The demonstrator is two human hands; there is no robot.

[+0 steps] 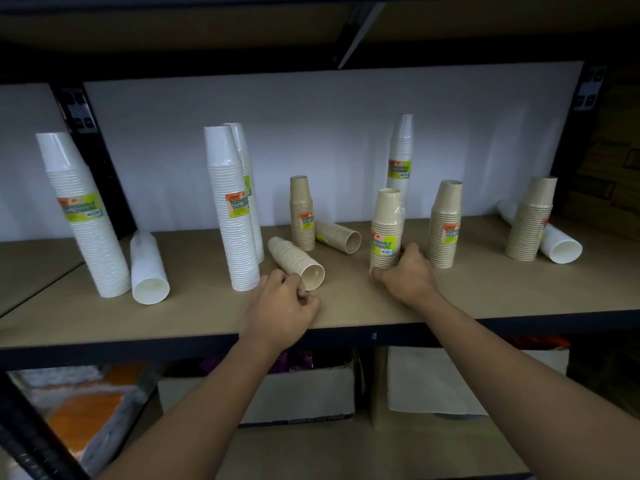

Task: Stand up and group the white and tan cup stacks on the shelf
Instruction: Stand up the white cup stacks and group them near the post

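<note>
Near the front edge of the shelf (pixel 485 299), the left hand (pixel 280 301) was curled at the mouth of a lying tan stack (pixel 294 261); whether it gripped, I cannot tell. The right hand (pixel 405 271) gripped the base of an upright tan stack (pixel 386 230). Next, the lying one probably needed raising beside it.

Stacks hiding stacks
At the right of the frame, a tan stack (pixel 530 220) is covering the middle of a lying white stack (pixel 560 247).

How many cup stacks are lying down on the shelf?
4: left white stack near the left end; front tan stack by the left hand; rear tan stack just behind it; right white stack at far right. Others may be hidden.
</note>
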